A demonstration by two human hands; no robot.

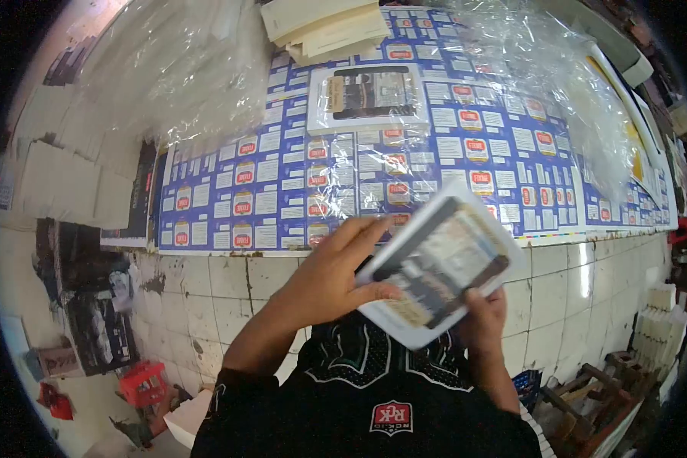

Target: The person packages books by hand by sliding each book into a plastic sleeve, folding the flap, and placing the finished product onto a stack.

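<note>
In front of my chest, tilted at an angle, is a white-bordered book-like item [450, 267] with a dark, photo-printed cover, slightly blurred. My right hand [487, 314] grips its lower right edge, thumb on the cover. At the left corner my left hand [332, 263] holds it, with the thumb lying over the cover and the fingers stretched along the edge. A similar white-bordered item [421, 98] lies flat farther back on printed blue sheets [282, 179] with red labels, which cover the worktop.
Clear plastic film or bags [175, 69] are heaped at the back left, with more plastic film [557, 84] at the back right. Cream paper pieces [324, 27] are stacked at the back. Below the worktop's front edge are white tiles [195, 298]. A red crate [143, 383] stands lower left.
</note>
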